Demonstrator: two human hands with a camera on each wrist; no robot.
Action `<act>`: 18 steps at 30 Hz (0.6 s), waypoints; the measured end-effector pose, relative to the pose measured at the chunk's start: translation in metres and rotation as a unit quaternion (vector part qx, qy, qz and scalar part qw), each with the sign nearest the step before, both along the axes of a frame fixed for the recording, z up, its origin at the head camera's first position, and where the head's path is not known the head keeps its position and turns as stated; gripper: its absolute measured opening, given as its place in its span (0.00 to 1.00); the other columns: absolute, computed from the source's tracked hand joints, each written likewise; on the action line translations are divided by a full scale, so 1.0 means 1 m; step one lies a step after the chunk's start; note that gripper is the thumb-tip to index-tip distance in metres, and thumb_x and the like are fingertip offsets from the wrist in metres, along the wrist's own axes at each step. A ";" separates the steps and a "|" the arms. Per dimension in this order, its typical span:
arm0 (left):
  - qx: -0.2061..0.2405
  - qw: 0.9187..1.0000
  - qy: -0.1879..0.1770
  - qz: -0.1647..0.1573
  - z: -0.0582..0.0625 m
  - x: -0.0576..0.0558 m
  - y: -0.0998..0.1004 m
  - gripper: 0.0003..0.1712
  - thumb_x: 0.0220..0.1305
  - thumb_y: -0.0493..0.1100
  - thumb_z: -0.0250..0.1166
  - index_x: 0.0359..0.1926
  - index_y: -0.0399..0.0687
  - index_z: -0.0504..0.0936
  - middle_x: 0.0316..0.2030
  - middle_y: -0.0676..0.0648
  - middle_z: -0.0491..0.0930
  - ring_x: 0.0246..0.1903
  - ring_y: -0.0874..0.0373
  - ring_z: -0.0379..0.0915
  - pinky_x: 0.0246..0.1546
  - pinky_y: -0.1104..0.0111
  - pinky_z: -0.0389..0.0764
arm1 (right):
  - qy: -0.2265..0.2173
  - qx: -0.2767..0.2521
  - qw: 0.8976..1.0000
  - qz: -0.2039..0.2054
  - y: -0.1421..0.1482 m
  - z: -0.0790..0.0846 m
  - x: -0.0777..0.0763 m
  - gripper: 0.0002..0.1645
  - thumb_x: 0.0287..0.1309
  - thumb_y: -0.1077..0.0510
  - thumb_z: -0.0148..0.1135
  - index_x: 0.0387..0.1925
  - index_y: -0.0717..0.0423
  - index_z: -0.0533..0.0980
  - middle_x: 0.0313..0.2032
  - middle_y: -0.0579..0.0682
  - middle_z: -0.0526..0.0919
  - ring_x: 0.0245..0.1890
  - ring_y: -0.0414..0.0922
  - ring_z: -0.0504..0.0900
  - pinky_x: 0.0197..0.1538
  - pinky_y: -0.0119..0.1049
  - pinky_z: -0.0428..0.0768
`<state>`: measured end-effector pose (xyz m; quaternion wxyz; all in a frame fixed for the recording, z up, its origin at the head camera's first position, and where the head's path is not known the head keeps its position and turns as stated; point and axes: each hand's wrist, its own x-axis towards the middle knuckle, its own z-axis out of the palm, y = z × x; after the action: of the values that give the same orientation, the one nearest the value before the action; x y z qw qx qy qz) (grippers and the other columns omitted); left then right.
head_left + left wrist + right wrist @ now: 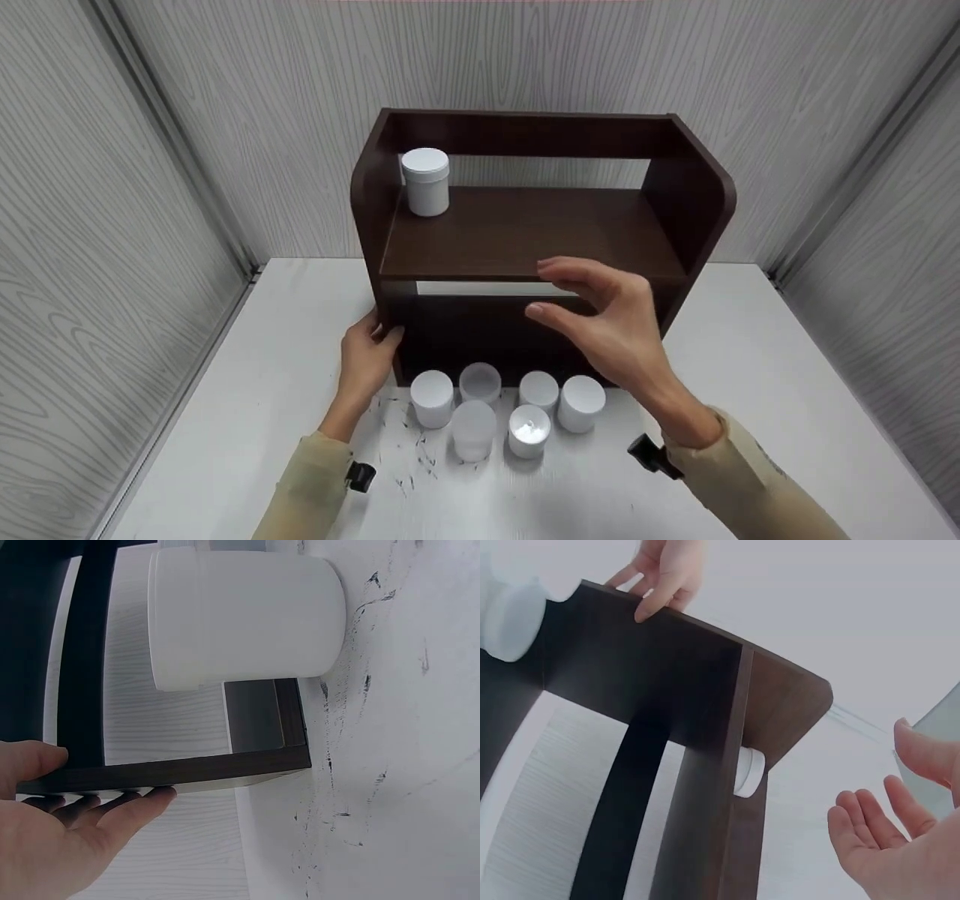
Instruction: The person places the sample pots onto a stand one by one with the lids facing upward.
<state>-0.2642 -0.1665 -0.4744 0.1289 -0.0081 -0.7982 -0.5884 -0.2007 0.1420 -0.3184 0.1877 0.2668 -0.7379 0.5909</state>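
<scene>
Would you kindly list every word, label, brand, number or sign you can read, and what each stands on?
There is no readable text: none shows on the white jar on the shelf unit, the containers in front, or the unit itself.
The dark marks on the table look like scuffs, not lettering.

Smooth wood-look shelf (525, 232) and matt, plastic-looking jars (429, 195)
</scene>
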 end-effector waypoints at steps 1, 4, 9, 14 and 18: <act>0.002 1.000 0.000 0.001 0.000 0.000 0.000 0.30 0.76 0.37 0.62 0.73 0.29 0.69 0.68 0.29 0.73 0.66 0.31 0.72 0.62 0.52 0.80 | -0.002 -0.006 1.000 -0.006 0.004 -0.004 0.004 0.20 0.51 0.70 0.81 0.47 0.61 0.87 0.50 0.52 0.89 0.54 0.48 0.86 0.62 0.42 0.82; 0.003 1.000 0.000 0.003 0.000 0.000 0.000 0.29 0.75 0.36 0.62 0.72 0.28 0.70 0.68 0.28 0.73 0.65 0.31 0.73 0.62 0.51 0.80 | -0.006 -0.019 1.000 -0.018 0.016 -0.017 0.015 0.19 0.50 0.73 0.80 0.46 0.64 0.87 0.49 0.56 0.89 0.52 0.49 0.87 0.60 0.42 0.83; -0.001 1.000 -0.001 0.010 0.000 0.001 0.000 0.28 0.74 0.35 0.63 0.71 0.28 0.72 0.67 0.28 0.73 0.64 0.31 0.74 0.61 0.50 0.80 | 0.013 -0.022 0.999 -0.040 0.034 -0.043 0.030 0.21 0.48 0.77 0.79 0.46 0.65 0.87 0.44 0.60 0.88 0.47 0.47 0.88 0.56 0.39 0.84; 0.005 1.000 -0.004 0.009 0.001 0.000 0.001 0.29 0.74 0.35 0.63 0.72 0.29 0.71 0.68 0.28 0.73 0.64 0.31 0.74 0.60 0.51 0.81 | 0.030 -0.024 0.997 -0.069 0.053 -0.068 0.036 0.20 0.47 0.78 0.78 0.44 0.67 0.86 0.41 0.63 0.87 0.44 0.45 0.88 0.53 0.33 0.85; 0.007 1.000 -0.008 0.012 0.002 0.000 0.001 0.31 0.74 0.36 0.63 0.73 0.29 0.69 0.68 0.28 0.73 0.64 0.32 0.74 0.60 0.52 0.81 | 0.016 -0.018 0.995 -0.092 0.069 -0.088 0.034 0.18 0.47 0.78 0.78 0.42 0.67 0.86 0.39 0.62 0.88 0.42 0.46 0.87 0.51 0.31 0.84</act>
<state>-0.2643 -0.1658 -0.4720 0.1298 0.0072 -0.7953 -0.5921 -0.1667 0.2112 -0.4063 0.2582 0.2037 -0.7455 0.5797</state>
